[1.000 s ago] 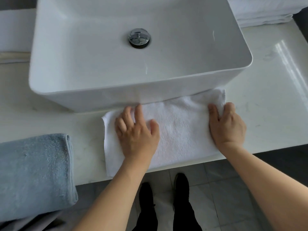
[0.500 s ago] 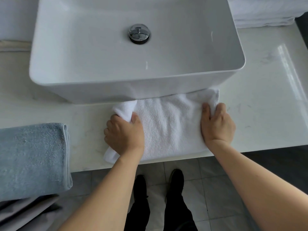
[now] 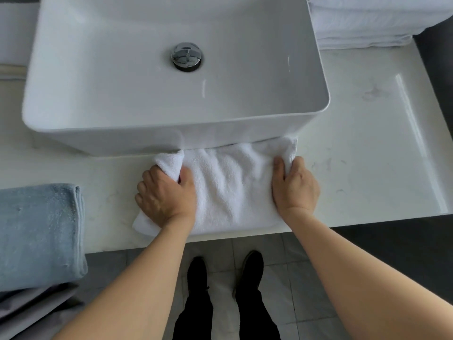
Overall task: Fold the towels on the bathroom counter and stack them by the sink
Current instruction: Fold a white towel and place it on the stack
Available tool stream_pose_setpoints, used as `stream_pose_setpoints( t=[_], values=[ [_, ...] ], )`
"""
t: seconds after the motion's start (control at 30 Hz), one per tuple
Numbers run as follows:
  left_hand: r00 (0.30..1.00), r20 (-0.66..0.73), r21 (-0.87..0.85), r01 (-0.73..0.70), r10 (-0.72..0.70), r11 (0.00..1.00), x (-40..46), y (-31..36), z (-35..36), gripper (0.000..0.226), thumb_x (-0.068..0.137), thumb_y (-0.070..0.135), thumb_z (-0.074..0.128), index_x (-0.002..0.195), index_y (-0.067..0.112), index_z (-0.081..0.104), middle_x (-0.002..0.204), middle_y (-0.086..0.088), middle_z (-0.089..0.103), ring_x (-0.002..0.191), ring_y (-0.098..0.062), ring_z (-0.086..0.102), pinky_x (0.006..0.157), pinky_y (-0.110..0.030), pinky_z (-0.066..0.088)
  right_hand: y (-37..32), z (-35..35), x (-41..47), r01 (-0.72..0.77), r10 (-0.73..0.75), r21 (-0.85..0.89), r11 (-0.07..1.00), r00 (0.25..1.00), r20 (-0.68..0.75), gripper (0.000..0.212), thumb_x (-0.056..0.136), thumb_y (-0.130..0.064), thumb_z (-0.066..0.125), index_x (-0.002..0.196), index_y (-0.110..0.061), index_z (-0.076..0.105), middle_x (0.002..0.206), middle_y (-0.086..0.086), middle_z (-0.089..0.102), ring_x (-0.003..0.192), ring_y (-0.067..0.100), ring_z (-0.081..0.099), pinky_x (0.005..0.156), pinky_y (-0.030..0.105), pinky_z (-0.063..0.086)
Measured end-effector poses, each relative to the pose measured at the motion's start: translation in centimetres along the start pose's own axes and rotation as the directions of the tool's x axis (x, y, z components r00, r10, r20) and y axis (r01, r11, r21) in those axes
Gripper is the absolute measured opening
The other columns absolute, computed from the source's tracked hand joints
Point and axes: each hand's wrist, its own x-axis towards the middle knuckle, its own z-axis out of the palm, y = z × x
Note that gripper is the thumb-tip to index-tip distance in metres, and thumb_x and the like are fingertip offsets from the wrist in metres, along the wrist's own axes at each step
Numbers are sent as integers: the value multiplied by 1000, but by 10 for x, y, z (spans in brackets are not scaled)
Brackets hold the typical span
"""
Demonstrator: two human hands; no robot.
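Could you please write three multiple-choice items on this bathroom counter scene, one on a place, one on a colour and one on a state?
1. Where does the white towel lie?
A. inside the sink
B. on the counter in front of the sink
C. on the floor

2. What colour is the folded towel at the left edge?
A. blue
B. red
C. yellow

3. What is the left hand doing?
A. hanging idle
B. gripping the white towel's left end
C. touching the drain

Answers:
1 B: it lies on the counter against the front wall of the sink.
2 A: its terry is pale blue.
3 B: its fingers curl round a bunched end of the cloth, while the right hand holds the other end.
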Motion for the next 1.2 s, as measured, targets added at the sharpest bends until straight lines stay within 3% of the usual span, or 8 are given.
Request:
stream_pose_setpoints(
  t=[0.2,0.37,0.5,0.6,0.7,0.87,1.03,1.2],
  values=[
    [970,234,-282,0,69,960,-37,38,-24,34,93,45,51,89,11,50,79,2,55,75,-28,50,67,-34,35,27,-57,-5,-223,180,413,883,973,142,39,96,-52,40,77,-18,37,69,-4,48,61,15,46,54,33,32],
    [808,494,-567,21,320,823,-106,118,-49,35,85,53,60,80,18,59,60,14,61,52,1,57,47,-19,42,70,-136,14,-264,276,456,850,960,43,34,93,-49,44,75,-20,41,65,-7,46,56,12,43,53,29,30],
    [722,613,-658,242,321,713,-124,174,-69,38,70,57,67,82,21,66,80,13,70,77,-8,67,73,-30,53,93,-186,30,-304,352,568,765,936,28,30,87,-41,46,67,-21,35,62,-8,39,55,13,37,55,30,31],
    [704,642,-703,383,303,599,-113,203,-80,39,67,52,72,90,20,68,91,8,75,86,-12,72,79,-34,57,96,-208,39,-307,384,675,671,922,37,20,77,-33,42,65,-22,30,61,-9,33,56,12,31,54,32,29],
    [700,628,-738,398,340,545,-99,228,-83,33,75,45,76,95,19,69,92,9,76,84,-8,73,74,-30,56,89,-217,55,-288,373,743,604,926,55,17,75,-28,42,63,-25,30,55,-15,31,53,9,30,52,28,28],
    [700,598,-787,421,390,451,-72,266,-79,20,87,37,72,94,19,68,88,11,77,86,-8,73,74,-29,57,71,-217,98,-196,316,741,642,948,-23,6,81,-19,44,75,-21,41,71,-9,43,62,11,41,58,29,36],
    [707,619,-778,493,341,390,-34,302,-70,36,84,42,72,108,15,69,98,3,77,92,-15,74,83,-38,58,66,-216,147,-134,315,695,707,939,-139,12,90,-22,42,100,-21,49,80,-13,53,72,4,51,61,27,38],
    [738,606,-785,492,297,377,-17,340,-58,45,79,46,73,111,15,69,99,3,77,91,-15,74,82,-36,58,67,-224,201,-104,286,655,748,942,-178,14,97,-31,41,100,-18,46,82,-12,53,76,9,52,61,24,35]
  ],
)
